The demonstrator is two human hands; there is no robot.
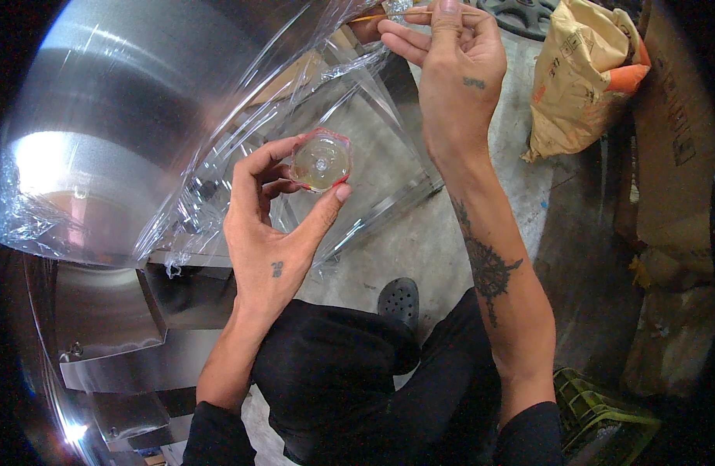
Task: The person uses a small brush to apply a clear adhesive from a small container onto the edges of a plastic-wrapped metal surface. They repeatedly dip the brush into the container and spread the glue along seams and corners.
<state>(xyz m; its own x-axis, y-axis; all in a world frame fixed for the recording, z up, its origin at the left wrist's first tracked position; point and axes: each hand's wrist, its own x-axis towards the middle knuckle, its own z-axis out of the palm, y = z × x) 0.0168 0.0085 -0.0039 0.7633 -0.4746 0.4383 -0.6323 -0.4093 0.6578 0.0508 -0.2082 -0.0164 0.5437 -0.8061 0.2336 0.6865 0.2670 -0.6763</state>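
My left hand (268, 225) pinches a small clear cup with a red rim (321, 161) between thumb and fingers; yellowish liquid fills the cup. My right hand (450, 70) is raised farther away, fingers closed on a thin stick (373, 16) whose far end carries a small glistening piece. Loose clear plastic film (241, 124) hangs from a large shiny metal drum (116, 116) at the left, just behind the cup and below the stick.
A tan paper sack with orange trim (582, 70) lies on the concrete floor (419, 241) at the upper right. Cardboard (676, 132) stands at the right edge. A green crate (598, 419) sits at the lower right. My black shoe (398, 299) shows between my knees.
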